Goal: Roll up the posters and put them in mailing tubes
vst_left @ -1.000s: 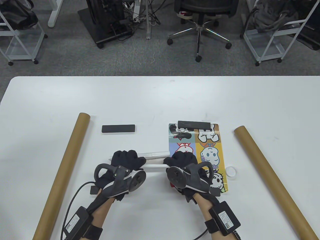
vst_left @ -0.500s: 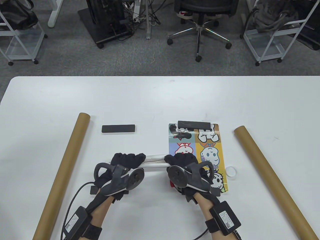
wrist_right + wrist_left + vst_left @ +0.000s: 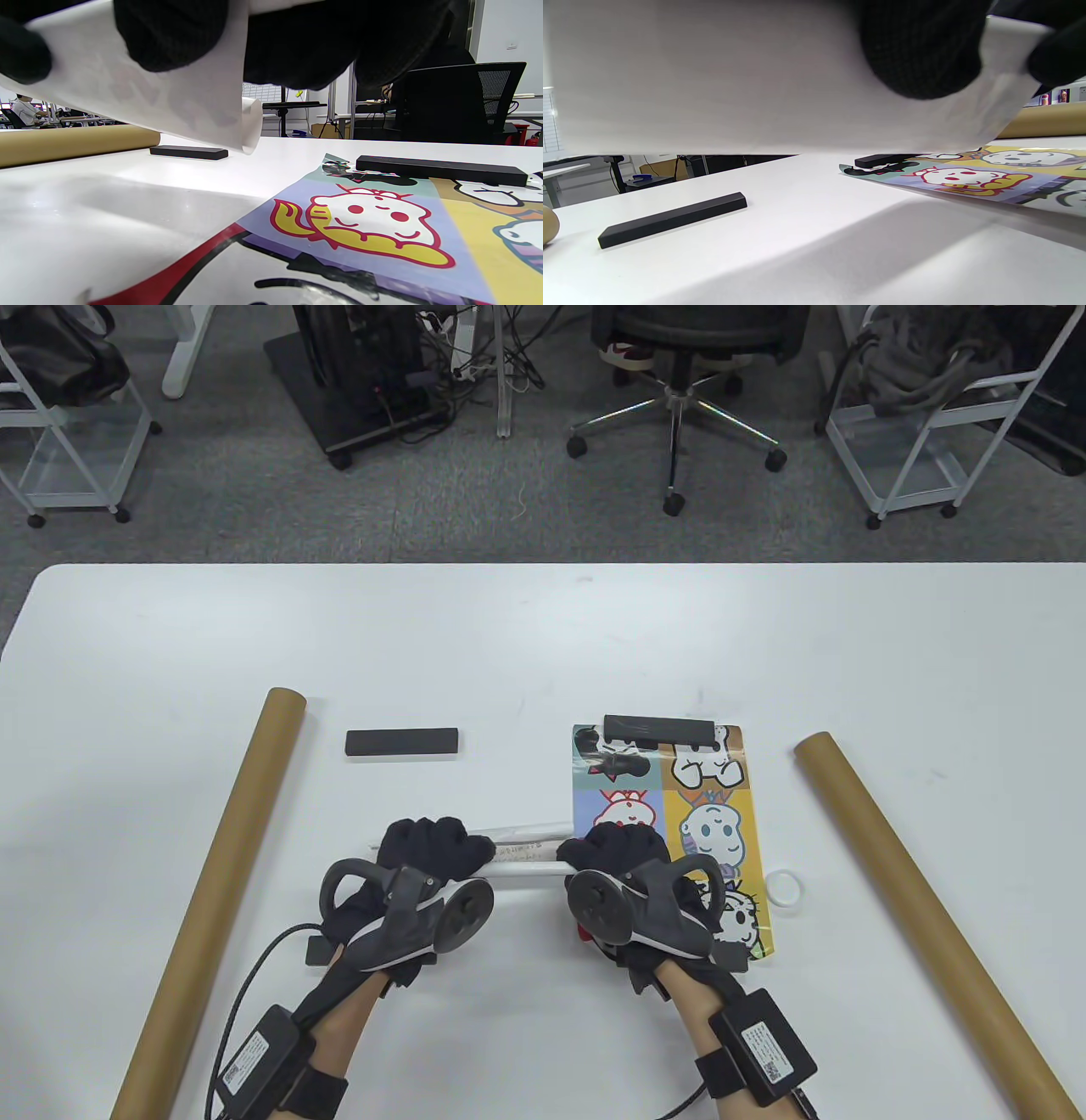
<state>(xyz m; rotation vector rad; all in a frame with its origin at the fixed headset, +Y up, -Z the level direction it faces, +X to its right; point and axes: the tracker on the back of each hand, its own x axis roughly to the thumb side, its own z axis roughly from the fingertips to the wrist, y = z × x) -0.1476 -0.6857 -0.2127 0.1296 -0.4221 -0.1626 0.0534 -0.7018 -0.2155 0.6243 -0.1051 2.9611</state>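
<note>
Both hands (image 3: 526, 869) grip rolled poster (image 3: 526, 848), seemingly above table (image 3: 543, 645).

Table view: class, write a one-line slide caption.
Both hands grip a rolled white poster between two cardboard tubes.

Office/lab: grey carpet (image 3: 212, 517), swivel chair (image 3: 679, 356), wire carts (image 3: 925, 432), cable tangle (image 3: 501, 339) behind white surface (image 3: 543, 645); more desks (image 3: 292, 106) in right wrist view.
</note>
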